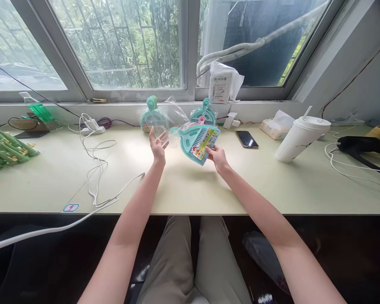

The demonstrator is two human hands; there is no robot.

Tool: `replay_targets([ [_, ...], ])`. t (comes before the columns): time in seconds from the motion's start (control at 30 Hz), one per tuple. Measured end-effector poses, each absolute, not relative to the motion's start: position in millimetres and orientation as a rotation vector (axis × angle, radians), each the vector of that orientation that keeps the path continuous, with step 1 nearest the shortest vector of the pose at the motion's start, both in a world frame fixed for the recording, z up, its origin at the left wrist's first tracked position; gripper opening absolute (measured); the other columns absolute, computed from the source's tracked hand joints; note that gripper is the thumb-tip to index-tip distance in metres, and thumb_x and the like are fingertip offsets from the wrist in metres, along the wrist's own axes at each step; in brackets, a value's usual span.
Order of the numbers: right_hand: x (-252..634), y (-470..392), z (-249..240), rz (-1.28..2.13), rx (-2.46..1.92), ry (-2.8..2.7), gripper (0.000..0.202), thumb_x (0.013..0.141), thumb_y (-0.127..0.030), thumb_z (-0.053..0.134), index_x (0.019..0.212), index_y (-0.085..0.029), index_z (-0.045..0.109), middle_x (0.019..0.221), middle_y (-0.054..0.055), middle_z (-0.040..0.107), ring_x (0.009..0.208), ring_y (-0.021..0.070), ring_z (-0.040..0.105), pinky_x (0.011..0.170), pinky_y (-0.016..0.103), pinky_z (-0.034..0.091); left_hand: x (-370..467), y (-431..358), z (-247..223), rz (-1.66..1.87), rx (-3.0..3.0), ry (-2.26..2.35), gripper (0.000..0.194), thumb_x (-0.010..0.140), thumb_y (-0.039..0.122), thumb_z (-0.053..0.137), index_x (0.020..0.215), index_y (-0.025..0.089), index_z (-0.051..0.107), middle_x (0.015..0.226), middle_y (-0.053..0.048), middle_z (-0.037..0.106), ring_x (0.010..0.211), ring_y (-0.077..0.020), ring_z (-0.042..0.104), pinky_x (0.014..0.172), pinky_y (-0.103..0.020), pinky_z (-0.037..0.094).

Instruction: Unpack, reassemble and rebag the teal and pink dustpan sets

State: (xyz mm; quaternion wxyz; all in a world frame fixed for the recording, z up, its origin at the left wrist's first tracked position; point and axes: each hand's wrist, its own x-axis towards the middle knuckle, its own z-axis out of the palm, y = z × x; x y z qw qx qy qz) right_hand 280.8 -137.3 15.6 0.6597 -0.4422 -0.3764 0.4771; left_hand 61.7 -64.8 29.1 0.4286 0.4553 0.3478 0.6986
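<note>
My right hand (219, 159) grips a teal mini dustpan and brush set (190, 143) by its bristle edge, raised over the table and tilted. A yellow printed label (204, 142) covers part of it, and its handle points left. My left hand (158, 147) has its fingers spread, close to the handle end. Thin clear plastic film shows around those fingers; whether they touch it I cannot tell. Behind stand a stack of teal dustpans (152, 110) in clear wrap and another teal set (204, 110), partly hidden by the held one.
On the right are a phone (247, 139), tissue pack (277, 125) and white lidded cup (302, 137) with a straw. White cables (96, 169) cross the table's left side, near green stalk-like bundles (9, 150). A white package (223, 84) rests on the window sill.
</note>
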Motion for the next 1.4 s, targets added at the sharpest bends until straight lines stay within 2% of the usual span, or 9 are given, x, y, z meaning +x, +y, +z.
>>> replay_targets([
  [0.33,287,-138,14,0.971,-1.192,-0.808,0.007,0.085,-0.009,0.060,0.088,-0.013,0.064,0.087,0.005,0.075,0.077,0.0163,0.072,0.082,0.037,0.062,46,-53,20,1.820,1.185,1.476,0.057,0.093,0.015,0.030,0.149,0.026,0.027,0.124,-0.012,0.063,0.106,-0.0180,0.066,0.086,-0.033,0.053],
  [0.47,287,-136,10,1.004,-1.192,-0.822,0.008,0.084,-0.009,0.060,0.089,-0.013,0.065,0.087,0.005,0.074,0.077,0.0162,0.072,0.080,0.036,0.063,39,-60,23,1.702,1.317,1.867,0.072,0.086,0.009,0.045,0.152,0.020,0.017,0.146,-0.021,0.042,0.135,-0.0298,0.044,0.104,-0.050,0.043],
  [0.53,286,-134,8,1.011,-1.186,-0.838,0.008,0.084,-0.009,0.061,0.089,-0.014,0.065,0.087,0.005,0.074,0.077,0.0161,0.072,0.080,0.035,0.063,39,-62,24,1.702,1.475,2.015,0.069,0.084,0.007,0.045,0.149,0.020,0.024,0.150,-0.021,0.035,0.141,-0.0325,0.034,0.107,-0.056,0.038],
  [0.73,286,-135,8,1.000,-1.186,-0.854,0.008,0.085,-0.010,0.060,0.090,-0.014,0.065,0.087,0.005,0.074,0.075,0.0157,0.072,0.080,0.036,0.063,47,-54,6,0.958,2.303,1.763,0.044,0.082,-0.001,0.039,0.113,0.017,0.063,0.115,-0.014,0.061,0.120,-0.0267,0.052,0.101,-0.041,0.046],
  [0.9,288,-136,9,0.991,-1.190,-0.852,0.006,0.085,-0.011,0.061,0.088,-0.015,0.064,0.090,0.005,0.074,0.077,0.0154,0.072,0.079,0.035,0.063,44,-47,-3,0.720,2.401,1.628,0.044,0.082,0.004,0.043,0.115,0.019,0.067,0.108,-0.010,0.065,0.107,-0.0240,0.057,0.095,-0.037,0.046],
  [1.1,289,-135,8,1.000,-1.174,-0.810,0.007,0.085,-0.010,0.061,0.089,-0.014,0.065,0.088,0.005,0.075,0.079,0.0158,0.072,0.080,0.033,0.063,47,-43,-4,0.582,2.485,1.528,0.028,0.071,0.002,0.045,0.065,0.016,0.068,0.102,-0.012,0.061,0.107,-0.0249,0.054,0.100,-0.039,0.043],
  [1.17,290,-135,8,1.000,-1.162,-0.800,0.007,0.084,-0.011,0.062,0.089,-0.014,0.065,0.088,0.005,0.075,0.080,0.0162,0.072,0.081,0.034,0.063,51,-44,-7,0.589,2.535,1.459,0.027,0.074,0.003,0.044,0.073,0.015,0.069,0.110,-0.014,0.058,0.113,-0.0253,0.051,0.102,-0.038,0.042],
  [1.3,291,-135,9,1.003,-1.144,-0.796,0.009,0.082,-0.012,0.065,0.090,-0.015,0.065,0.090,0.005,0.075,0.081,0.0170,0.072,0.082,0.035,0.063,55,-50,-11,0.581,2.550,1.481,0.047,0.081,0.005,0.039,0.121,0.019,0.061,0.122,-0.013,0.053,0.122,-0.0269,0.044,0.105,-0.043,0.039],
  [1.4,291,-135,10,1.028,-1.129,-0.806,0.008,0.083,-0.011,0.063,0.090,-0.014,0.065,0.090,0.005,0.075,0.080,0.0171,0.073,0.082,0.035,0.062,57,-56,-7,0.535,2.592,1.506,0.049,0.084,0.006,0.039,0.123,0.027,0.062,0.127,-0.010,0.053,0.125,-0.0273,0.043,0.109,-0.046,0.034],
])
